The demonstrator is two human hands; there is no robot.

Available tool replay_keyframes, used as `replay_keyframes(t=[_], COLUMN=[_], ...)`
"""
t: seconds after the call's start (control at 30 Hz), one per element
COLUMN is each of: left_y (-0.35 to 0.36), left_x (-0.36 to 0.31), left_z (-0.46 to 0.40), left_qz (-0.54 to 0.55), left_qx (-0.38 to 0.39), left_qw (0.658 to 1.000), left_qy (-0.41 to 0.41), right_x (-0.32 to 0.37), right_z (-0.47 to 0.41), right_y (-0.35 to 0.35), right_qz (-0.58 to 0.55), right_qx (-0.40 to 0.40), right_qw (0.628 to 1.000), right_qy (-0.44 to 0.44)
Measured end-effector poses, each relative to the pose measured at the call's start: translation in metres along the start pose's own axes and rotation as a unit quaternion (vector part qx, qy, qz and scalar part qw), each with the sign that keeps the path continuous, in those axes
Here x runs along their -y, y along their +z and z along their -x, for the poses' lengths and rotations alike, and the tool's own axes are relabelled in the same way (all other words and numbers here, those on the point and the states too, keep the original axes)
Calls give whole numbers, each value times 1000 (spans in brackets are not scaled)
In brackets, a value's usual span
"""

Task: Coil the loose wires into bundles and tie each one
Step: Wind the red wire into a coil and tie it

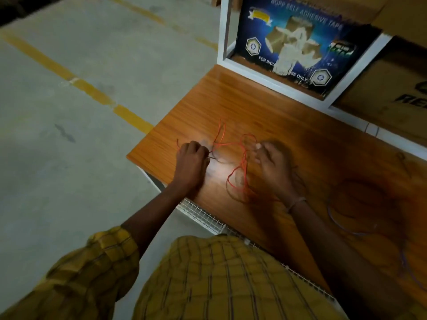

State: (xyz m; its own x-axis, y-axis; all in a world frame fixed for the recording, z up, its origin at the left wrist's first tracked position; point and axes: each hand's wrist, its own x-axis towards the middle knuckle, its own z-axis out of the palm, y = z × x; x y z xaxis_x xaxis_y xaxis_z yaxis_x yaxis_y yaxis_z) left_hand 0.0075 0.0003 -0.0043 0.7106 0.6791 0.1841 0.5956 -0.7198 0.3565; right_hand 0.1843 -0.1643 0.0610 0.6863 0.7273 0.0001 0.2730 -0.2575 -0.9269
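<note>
A loose red wire (pixel 242 162) lies in tangled loops on the wooden table (pixel 231 100), between my two hands. My left hand (pixel 190 162) rests near the table's left edge, its fingers pinched on a strand of the red wire. My right hand (pixel 272 165) lies over the wire's right side with the fingers curled on its loops; the grip is blurred. A blue wire (pixel 335 218) lies loose in a wide loop on the table, right of my right arm. A darker wire (pixel 403 158) shows faintly farther right.
A white shelf frame (pixel 223 42) stands at the table's back, holding a blue adhesive-tape carton (pixel 300 42). A brown cardboard box (pixel 392 93) sits to its right. A white wire-mesh rack (pixel 203 215) runs under the table's front edge. Concrete floor with yellow lines (pixel 76 82) lies left.
</note>
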Motion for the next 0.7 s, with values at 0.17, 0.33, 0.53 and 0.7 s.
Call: replay_keyframes(t=[0.17, 0.33, 0.53, 0.7], left_y=[-22, -69, -68, -52], left_x=[-8, -32, -48, -53], left_z=[-8, -9, -14, -25], left_qz=[106, 273, 352, 353], left_qx=[-24, 28, 31, 63], left_qw=[994, 959, 932, 933], left_qy=[29, 72, 73, 21], right_x=[-7, 6, 22, 45], right_z=[-4, -12, -9, 6], right_y=[2, 1, 1, -23], right_qz=[65, 87, 11, -160], right_qx=[-7, -42, 58, 52], right_qw=[997, 992, 996, 986], right_qy=[-34, -86, -61, -17])
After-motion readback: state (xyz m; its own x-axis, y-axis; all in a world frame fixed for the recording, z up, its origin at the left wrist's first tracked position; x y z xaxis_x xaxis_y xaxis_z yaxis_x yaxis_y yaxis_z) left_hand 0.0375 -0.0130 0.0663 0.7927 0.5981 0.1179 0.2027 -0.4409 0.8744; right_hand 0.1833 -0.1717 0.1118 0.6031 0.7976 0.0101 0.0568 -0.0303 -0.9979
